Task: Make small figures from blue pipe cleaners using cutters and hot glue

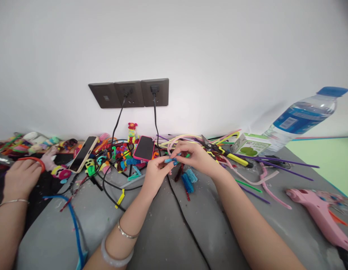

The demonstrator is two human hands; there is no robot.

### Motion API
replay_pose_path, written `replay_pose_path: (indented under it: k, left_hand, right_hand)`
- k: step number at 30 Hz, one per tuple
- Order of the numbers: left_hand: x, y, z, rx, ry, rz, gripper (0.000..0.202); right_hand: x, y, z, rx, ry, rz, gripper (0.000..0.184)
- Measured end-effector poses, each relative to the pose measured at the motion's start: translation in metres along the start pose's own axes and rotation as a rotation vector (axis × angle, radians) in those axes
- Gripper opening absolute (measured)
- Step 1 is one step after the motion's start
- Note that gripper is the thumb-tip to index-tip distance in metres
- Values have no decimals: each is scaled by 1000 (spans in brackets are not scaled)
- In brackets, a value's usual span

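My left hand [155, 173] and my right hand [194, 155] meet over the middle of the grey table [168, 232]. Both pinch a short blue pipe cleaner piece [171, 160] between their fingertips. Just below the hands lie several more blue twisted pieces [188, 180] and a dark red one. A black cable [187, 225] runs under my hands toward the near edge.
Another person's hand [20, 176] rests at the far left by an orange loop. Two phones [83, 153] [145, 147] lie among bright pipe cleaner scraps. Yellow-handled scissors [227, 153], a small green box [250, 144], a tilted water bottle [300, 118] and a pink glue gun [323, 217] sit to the right.
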State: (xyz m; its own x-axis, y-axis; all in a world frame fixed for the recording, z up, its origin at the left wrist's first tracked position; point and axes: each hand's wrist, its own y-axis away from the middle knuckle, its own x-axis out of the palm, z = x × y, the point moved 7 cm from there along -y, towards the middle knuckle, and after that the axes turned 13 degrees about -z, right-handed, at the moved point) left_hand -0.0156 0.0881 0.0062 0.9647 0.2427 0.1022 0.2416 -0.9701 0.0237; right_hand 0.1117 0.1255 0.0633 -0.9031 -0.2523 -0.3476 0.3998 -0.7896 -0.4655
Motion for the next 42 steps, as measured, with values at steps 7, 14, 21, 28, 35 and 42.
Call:
replay_pose_path:
  k: [7,14,21,28,35,42]
  left_hand:
    - [-1,1,-4,43,71,-10,31]
    - [-2,1,-4,30,109,-3,31]
    - [-3,1,-3,-30,199,-13,35]
    - [-3,0,-3,-49,216,-39,35]
    - [-5,-1,0,-89,240,-60,36]
    - [-5,0,-2,-43,190,-60,32]
  right_hand:
    - [3,1,-3,6,-14,27,12]
    - [-1,0,-5,43,-99,-4,12]
    - [-2,2,-10,124,-235,-30,13]
    - [-4,2,-14,125,-136,-80,7]
    - [-1,2,-10,103,-131,-66,3]
    - [-4,1,-6,118,-171,-110,5]
